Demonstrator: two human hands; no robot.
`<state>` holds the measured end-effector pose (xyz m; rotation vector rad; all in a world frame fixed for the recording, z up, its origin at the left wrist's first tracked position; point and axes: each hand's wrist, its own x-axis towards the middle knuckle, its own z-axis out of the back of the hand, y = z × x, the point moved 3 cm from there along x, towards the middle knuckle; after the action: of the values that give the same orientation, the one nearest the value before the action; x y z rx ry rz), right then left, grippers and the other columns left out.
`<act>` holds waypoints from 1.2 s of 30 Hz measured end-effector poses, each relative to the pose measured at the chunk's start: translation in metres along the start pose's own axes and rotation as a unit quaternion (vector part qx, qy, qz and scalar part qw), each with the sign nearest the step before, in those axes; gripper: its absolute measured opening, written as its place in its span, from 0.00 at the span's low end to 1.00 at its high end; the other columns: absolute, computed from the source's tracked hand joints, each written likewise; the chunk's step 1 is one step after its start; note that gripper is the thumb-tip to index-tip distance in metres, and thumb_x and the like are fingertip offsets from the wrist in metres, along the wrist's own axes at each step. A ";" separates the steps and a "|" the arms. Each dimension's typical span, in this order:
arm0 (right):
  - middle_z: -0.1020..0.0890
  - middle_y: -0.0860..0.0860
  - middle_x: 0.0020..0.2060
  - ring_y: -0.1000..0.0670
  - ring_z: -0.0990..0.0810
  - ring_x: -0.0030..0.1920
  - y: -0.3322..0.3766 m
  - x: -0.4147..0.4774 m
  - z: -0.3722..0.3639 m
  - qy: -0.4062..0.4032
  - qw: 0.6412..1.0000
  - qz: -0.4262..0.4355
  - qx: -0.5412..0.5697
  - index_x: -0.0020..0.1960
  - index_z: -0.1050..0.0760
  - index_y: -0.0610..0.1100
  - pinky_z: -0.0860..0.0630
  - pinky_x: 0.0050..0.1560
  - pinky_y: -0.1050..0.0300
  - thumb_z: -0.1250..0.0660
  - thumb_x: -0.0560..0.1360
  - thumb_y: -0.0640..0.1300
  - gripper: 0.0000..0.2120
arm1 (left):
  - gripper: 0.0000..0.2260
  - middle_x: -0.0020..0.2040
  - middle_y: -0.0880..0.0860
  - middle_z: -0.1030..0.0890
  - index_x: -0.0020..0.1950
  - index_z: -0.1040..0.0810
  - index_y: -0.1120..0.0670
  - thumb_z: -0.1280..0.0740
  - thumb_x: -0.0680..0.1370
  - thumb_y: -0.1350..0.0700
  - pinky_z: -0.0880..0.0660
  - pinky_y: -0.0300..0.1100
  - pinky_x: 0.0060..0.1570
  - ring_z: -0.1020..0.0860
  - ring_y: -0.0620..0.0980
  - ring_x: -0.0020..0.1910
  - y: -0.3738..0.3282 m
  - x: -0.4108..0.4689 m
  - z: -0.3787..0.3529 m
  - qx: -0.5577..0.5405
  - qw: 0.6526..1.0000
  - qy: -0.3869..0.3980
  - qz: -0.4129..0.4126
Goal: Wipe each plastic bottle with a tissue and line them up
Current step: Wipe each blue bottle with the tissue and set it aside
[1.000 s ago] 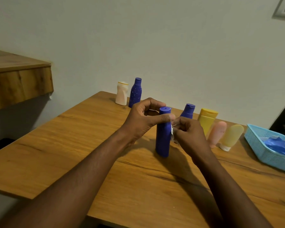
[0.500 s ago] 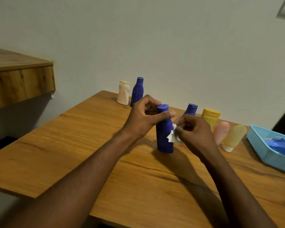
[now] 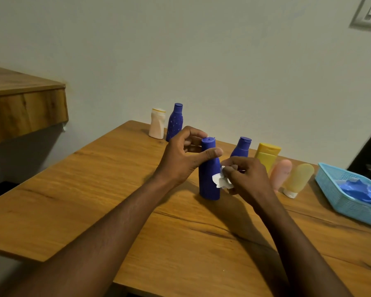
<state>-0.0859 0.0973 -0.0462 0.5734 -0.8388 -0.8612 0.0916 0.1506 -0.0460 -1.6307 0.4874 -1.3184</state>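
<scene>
A tall blue plastic bottle with a narrow capped neck (image 3: 209,181) stands upright near the middle of the wooden bench (image 3: 94,200). The person's left hand (image 3: 180,159) grips it just under the cap, with the thumb laid across the front of the neck and the other fingers curled round behind. The right hand (image 3: 248,179) pinches a small crumpled white tissue (image 3: 221,181) between thumb and fingertips and holds it against the bottle's right side, about halfway down the body.

Behind the right hand a second blue plastic bottle with a flip cap (image 3: 241,147) stands upright. Just to its right is a yellow plastic bottle with a broad flat top (image 3: 267,156). Next come a pink soft tube (image 3: 281,173) and a pale yellow soft tube with a white cap (image 3: 298,179), both tilted, the yellow one cap down on the bench. Whether these two touch cannot be told. At the far edge, by the wall, a squat cream plastic bottle (image 3: 157,124) and a dark blue speckled bottle (image 3: 174,123) stand side by side, well apart from the others.

At the right end sits a light blue perforated plastic basket (image 3: 338,198). In it lies a crumpled blue sheet-like thing (image 3: 360,189), whose material cannot be made out. What the bottles hold cannot be seen
</scene>
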 end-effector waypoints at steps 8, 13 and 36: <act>0.19 0.44 0.41 0.42 0.19 0.43 0.002 0.004 0.008 -0.012 0.998 -0.017 0.056 0.41 0.20 0.39 0.19 0.35 0.51 0.38 0.80 0.41 0.12 | 0.28 0.61 0.46 0.18 0.64 0.24 0.45 0.17 0.69 0.51 0.20 0.35 0.51 0.18 0.41 0.57 0.001 -0.005 -0.003 0.012 0.998 0.058 0.024; 0.17 0.46 0.40 0.44 0.16 0.40 -0.005 0.005 0.014 -0.008 0.998 -0.021 0.063 0.42 0.19 0.40 0.16 0.37 0.45 0.33 0.78 0.42 0.08 | 0.26 0.60 0.42 0.19 0.66 0.24 0.43 0.19 0.72 0.55 0.23 0.30 0.48 0.20 0.38 0.56 0.008 -0.015 -0.006 0.053 0.990 0.114 0.058; 0.24 0.59 0.39 0.58 0.23 0.42 -0.022 0.004 -0.020 0.091 0.993 0.013 -0.077 0.77 0.36 0.51 0.28 0.44 0.64 0.33 0.78 0.49 0.28 | 0.27 0.61 0.45 0.16 0.72 0.23 0.49 0.22 0.74 0.60 0.20 0.53 0.63 0.18 0.46 0.61 0.036 0.034 -0.010 0.029 0.994 0.029 0.098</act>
<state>-0.0778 0.0841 -0.0719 0.4968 -0.6070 -0.8282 0.1031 0.1030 -0.0587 -1.4612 0.6236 -1.2238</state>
